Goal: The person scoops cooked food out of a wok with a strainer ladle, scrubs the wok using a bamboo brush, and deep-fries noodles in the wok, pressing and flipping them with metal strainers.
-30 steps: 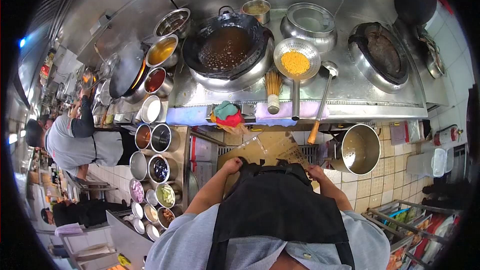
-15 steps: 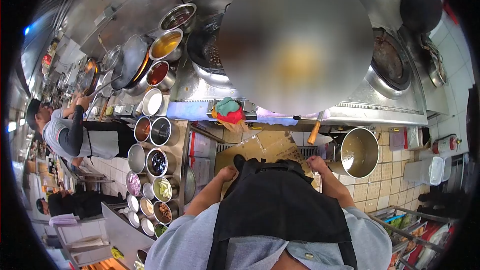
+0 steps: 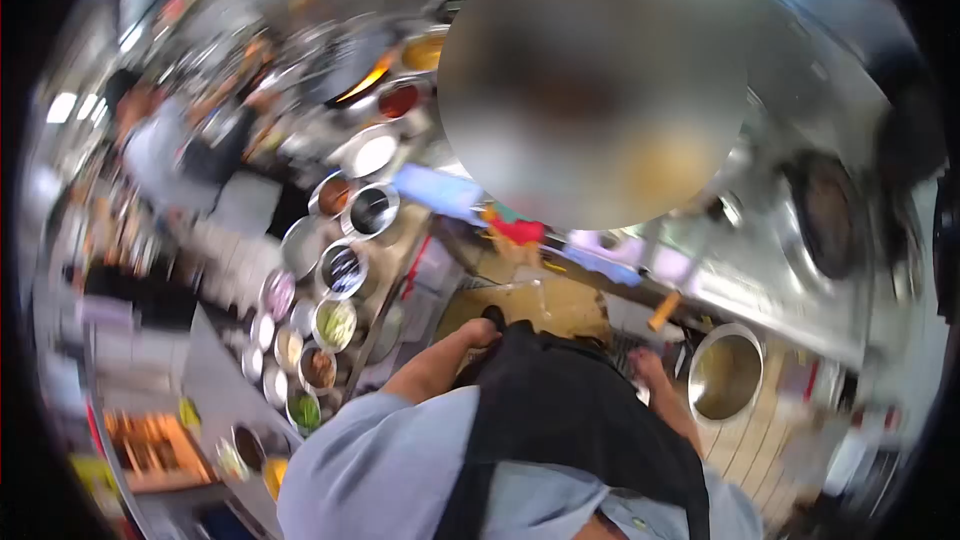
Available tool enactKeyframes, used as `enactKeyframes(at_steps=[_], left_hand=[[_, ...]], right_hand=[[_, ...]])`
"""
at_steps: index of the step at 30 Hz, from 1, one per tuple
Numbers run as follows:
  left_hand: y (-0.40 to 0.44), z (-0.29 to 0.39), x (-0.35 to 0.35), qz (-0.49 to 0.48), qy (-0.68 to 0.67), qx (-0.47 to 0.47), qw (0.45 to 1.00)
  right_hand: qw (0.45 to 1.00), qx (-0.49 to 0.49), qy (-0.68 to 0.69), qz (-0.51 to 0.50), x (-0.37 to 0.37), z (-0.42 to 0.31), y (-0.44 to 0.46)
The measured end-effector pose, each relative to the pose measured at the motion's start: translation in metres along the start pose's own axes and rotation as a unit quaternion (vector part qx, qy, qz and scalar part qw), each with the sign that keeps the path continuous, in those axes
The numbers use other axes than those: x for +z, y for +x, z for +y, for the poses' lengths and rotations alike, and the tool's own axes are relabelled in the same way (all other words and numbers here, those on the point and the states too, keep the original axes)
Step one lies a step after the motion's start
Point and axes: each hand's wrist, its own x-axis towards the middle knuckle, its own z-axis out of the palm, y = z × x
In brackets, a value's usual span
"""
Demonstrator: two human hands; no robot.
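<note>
My left hand [image 3: 482, 332] hangs low beside the black apron [image 3: 580, 420]. Its fingers are curled in, and no object shows in them. On the other side of the apron, my right hand [image 3: 645, 365] is also low with its fingers drawn together. Motion blur hides whatever may be in it. Just right of this hand stands a large steel pot [image 3: 725, 372] with cloudy liquid inside. Above it, a wooden handle [image 3: 664, 310] sticks out over the stove's front edge. Red and green cloths [image 3: 515, 230] hang at that edge, left of the handle.
Steel containers of sauces and chopped food, including a dark one [image 3: 342, 268], stand on the left counter. A flame [image 3: 366, 78] burns at a wok behind them. A co-worker [image 3: 165, 145] is at the far left. A blurred disc covers the stove's middle.
The view has swung and tilted, so the stove edge now slopes down to the right. The surroundings are smeared. Both my hands remain low beside the apron.
</note>
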Motion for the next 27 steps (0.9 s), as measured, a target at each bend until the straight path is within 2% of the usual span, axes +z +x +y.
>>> enactKeyframes(at_steps=[1, 2, 3, 4, 5, 8, 10, 14, 16, 17, 19, 20, 21, 22, 24, 27], left_hand=[[-0.010, 0.005, -0.005, 0.008, -0.091, -0.025, 0.996], [-0.018, 0.015, -0.014, 0.021, -0.181, -0.047, 0.982], [0.007, -0.004, 0.005, -0.051, -0.193, -0.035, 0.979], [-0.005, 0.006, -0.012, -0.023, -0.136, -0.050, 0.989], [0.001, 0.002, -0.029, -0.054, -0.154, -0.122, 0.979], [0.016, -0.009, -0.016, -0.004, -0.147, -0.109, 0.983], [0.010, -0.002, -0.020, 0.069, -0.195, -0.101, 0.973], [0.002, 0.011, -0.029, 0.002, -0.185, -0.093, 0.978], [0.009, 0.007, -0.020, -0.109, -0.103, -0.061, 0.987], [0.026, -0.006, 0.004, -0.110, -0.099, -0.057, 0.987], [0.069, -0.038, 0.052, -0.092, 0.129, 0.120, 0.980], [0.058, -0.027, 0.038, -0.094, 0.137, 0.130, 0.978], [0.030, -0.008, 0.015, -0.078, -0.051, -0.034, 0.995], [0.002, 0.010, -0.012, -0.057, -0.238, -0.197, 0.949], [-0.016, 0.022, -0.038, -0.051, -0.191, -0.175, 0.965], [-0.010, 0.018, -0.042, -0.049, -0.119, -0.130, 0.983]], right_hand=[[0.979, 0.157, 0.131, -0.017, 0.016, 0.020, 0.005], [0.982, 0.106, 0.149, -0.043, 0.031, 0.053, 0.007], [0.970, 0.109, 0.211, -0.051, -0.037, -0.055, -0.011], [0.960, 0.142, 0.227, -0.080, -0.038, -0.052, 0.003], [0.946, 0.185, 0.254, -0.084, -0.028, -0.038, 0.007], [0.910, 0.266, 0.304, -0.097, -0.018, -0.031, 0.026], [0.898, 0.286, 0.321, -0.099, -0.018, -0.032, 0.032], [0.873, 0.320, 0.355, -0.097, -0.020, -0.032, 0.035], [0.857, 0.336, 0.378, -0.096, -0.024, -0.037, 0.034], [0.848, 0.344, 0.391, -0.100, -0.027, -0.038, 0.035], [0.818, 0.365, 0.430, -0.109, -0.035, -0.045, 0.034], [0.811, 0.368, 0.442, -0.110, -0.035, -0.048, 0.032], [0.810, 0.368, 0.442, -0.114, -0.036, -0.048, 0.029], [0.832, 0.345, 0.423, -0.100, -0.024, -0.035, 0.026], [0.891, 0.274, 0.356, -0.066, 0.004, 0.000, 0.025], [0.899, 0.272, 0.338, -0.057, 0.015, 0.011, 0.020]])
